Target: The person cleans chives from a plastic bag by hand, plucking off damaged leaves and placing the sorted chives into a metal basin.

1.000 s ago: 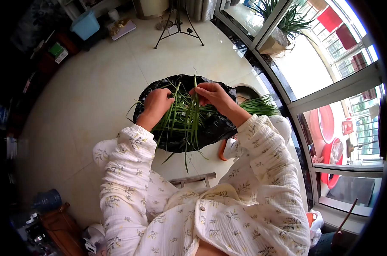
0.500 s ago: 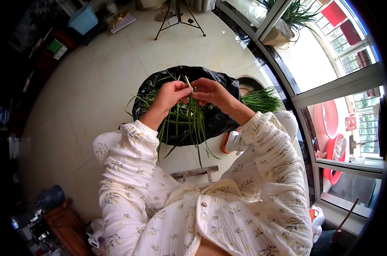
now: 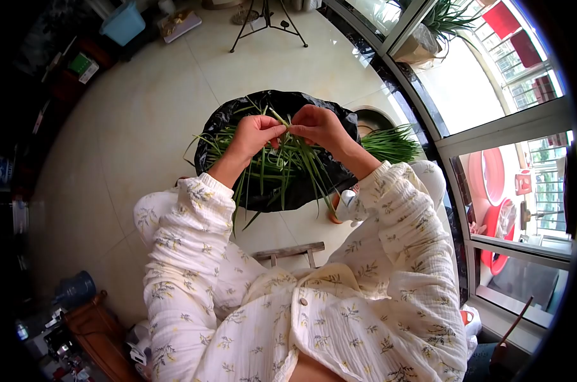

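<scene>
My left hand and my right hand meet over a black plastic bag, their fingertips pinched together on a chive. Its pale stem end points up and to the left, while long green leaves trail below my fingers to the lower right. How many stems are in the pinch is hidden by my fingers. Loose chives lie tangled in the open bag, some hanging over its edge. To the right of the bag, a neater bundle of chives lies by a dark round basin.
Between my legs stands a low wooden stool. A black tripod is on the tiled floor ahead, with a blue bin at the far left. Glass sliding doors run along the right side.
The chive's pale end has tipped to the left, and its hanging leaves have swung to the right. My right fingers have closed in nearer the left ones.
</scene>
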Available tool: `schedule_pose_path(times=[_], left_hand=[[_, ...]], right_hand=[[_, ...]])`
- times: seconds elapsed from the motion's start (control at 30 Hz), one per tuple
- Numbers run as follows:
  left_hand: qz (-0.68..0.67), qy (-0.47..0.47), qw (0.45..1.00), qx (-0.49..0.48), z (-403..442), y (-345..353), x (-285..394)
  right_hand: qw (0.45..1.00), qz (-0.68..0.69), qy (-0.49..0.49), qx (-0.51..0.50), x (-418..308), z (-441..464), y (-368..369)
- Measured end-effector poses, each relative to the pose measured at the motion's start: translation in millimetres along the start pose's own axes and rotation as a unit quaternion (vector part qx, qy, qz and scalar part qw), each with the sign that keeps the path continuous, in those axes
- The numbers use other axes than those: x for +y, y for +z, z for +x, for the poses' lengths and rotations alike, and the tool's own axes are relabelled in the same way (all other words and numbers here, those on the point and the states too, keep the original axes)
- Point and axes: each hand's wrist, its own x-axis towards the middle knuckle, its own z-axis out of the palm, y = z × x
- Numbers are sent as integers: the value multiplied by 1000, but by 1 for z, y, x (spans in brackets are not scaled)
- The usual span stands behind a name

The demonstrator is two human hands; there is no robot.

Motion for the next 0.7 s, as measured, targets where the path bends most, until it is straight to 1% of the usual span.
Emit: schedule_pose_path(times=[0.07, 0.17, 0.2, 0.27, 0.37, 0.47, 0.57, 0.6, 0.67, 0.7], left_hand=[[22, 6, 1000, 6, 1, -1, 0], [17, 0, 1000, 21, -1, 2, 7], [14, -5, 1000, 27, -1, 2, 8], [9, -15, 999, 38, -1, 1, 10], [18, -49, 998, 26, 1, -6, 7], [22, -63, 998, 20, 2, -8, 3], [48, -37, 998, 24, 1, -6, 2], [118, -15, 992, 49, 0, -5, 2], [255, 30, 962, 97, -1, 0, 3], [297, 70, 945, 119, -2, 3, 2]], right_hand=[[999, -26, -11, 15, -1, 0, 1], [998, -59, 10, 6, -2, 1, 0], [995, -97, -32, 23, -1, 0, 1], [977, -170, -116, 57, 1, 0, 4], [930, -329, -142, 77, -19, -11, 14], [899, -410, -140, 70, -12, -13, 19], [887, -429, -151, 77, -5, -10, 19], [892, -418, -154, 76, -5, -9, 19], [902, -394, -159, 75, -5, -8, 18], [923, -353, -142, 58, -7, -8, 16]])
